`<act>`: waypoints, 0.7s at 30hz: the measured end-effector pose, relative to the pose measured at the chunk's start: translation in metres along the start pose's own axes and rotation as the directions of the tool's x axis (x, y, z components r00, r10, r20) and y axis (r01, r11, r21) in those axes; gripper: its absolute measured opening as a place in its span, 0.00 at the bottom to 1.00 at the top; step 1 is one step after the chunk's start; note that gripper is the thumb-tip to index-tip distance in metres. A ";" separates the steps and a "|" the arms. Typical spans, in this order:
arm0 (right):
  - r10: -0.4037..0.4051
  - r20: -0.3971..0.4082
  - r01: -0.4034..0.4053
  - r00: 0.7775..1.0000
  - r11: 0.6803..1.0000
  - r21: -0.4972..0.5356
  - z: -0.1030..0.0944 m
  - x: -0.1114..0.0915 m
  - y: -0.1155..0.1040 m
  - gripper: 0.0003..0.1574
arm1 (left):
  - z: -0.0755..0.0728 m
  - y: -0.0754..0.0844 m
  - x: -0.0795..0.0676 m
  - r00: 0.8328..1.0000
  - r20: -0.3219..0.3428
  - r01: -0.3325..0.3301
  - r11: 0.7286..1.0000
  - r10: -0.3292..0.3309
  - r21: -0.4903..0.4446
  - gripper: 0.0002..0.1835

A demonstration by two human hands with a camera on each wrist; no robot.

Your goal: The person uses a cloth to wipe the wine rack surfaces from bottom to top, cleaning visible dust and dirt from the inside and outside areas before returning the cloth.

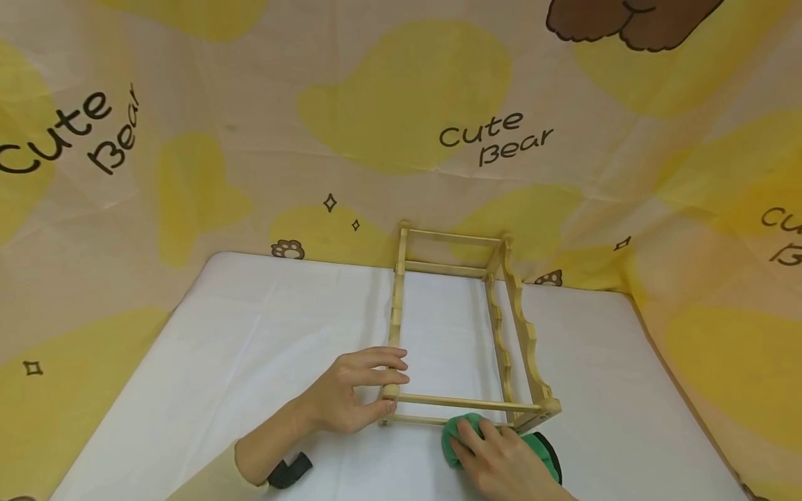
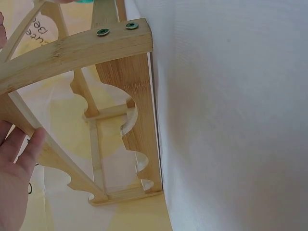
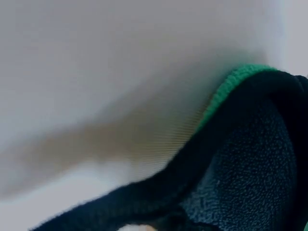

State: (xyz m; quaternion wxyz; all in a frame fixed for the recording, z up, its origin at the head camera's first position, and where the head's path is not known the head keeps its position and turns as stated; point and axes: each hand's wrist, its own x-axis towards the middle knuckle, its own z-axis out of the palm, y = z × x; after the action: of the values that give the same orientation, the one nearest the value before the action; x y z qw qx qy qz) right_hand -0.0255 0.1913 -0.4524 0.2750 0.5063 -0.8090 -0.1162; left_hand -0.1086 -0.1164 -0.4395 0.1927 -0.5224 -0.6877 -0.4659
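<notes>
A light wooden rack (image 1: 464, 403) with wavy, scalloped side boards lies on the white surface in the head view. At its near left corner, my left hand (image 1: 347, 390) holds the side rail, fingers over the top and thumb by the corner. In the left wrist view, that hand (image 2: 17, 168) is against a scalloped board of the rack (image 2: 72, 53), and two metal screws show on a curved piece. My right hand (image 1: 498, 456) grips a bunched green cloth (image 1: 452, 442) at the rack's near bar. The cloth's dark side (image 3: 250, 159) and green edge fill much of the right wrist view.
A white-covered table (image 1: 282, 334) carries the rack. Around it hangs yellow and beige fabric (image 1: 376, 104) printed with "Cute Bear", close behind the rack's far end. A small black object (image 1: 290, 470) is beside my left forearm.
</notes>
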 end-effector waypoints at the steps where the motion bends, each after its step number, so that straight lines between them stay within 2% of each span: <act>1: 0.003 -0.001 -0.003 1.000 1.000 0.003 0.000 -0.003 0.001 0.46 | 0.000 0.000 0.000 1.000 -0.001 -0.001 1.000 0.001 0.000 0.23; 11: 0.042 -0.003 -0.042 0.999 0.999 0.016 -0.003 -0.032 0.009 0.46 | 0.001 -0.001 -0.001 1.000 -0.002 -0.006 1.000 0.006 -0.002 0.21; 15: 0.053 0.055 -0.055 0.997 0.998 0.032 -0.009 -0.049 0.015 0.46 | 0.001 -0.001 -0.001 1.000 0.000 0.002 1.000 -0.002 -0.003 0.21; 19: 0.039 0.118 -0.045 0.992 0.998 0.049 -0.014 -0.063 0.021 0.52 | 0.000 0.000 -0.001 1.000 0.000 0.002 1.000 -0.002 -0.004 0.21; 21: 0.020 0.131 -0.027 0.991 0.998 0.051 -0.014 -0.068 0.025 0.52 | 0.001 0.000 -0.001 1.000 0.001 0.000 1.000 0.000 -0.006 0.21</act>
State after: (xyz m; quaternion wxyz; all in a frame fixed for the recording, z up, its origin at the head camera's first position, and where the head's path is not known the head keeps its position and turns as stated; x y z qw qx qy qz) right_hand -0.0129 0.2642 -0.4514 0.2095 0.4951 -0.8340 -0.1244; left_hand -0.1087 -0.1161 -0.4406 0.1908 -0.5232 -0.6864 -0.4676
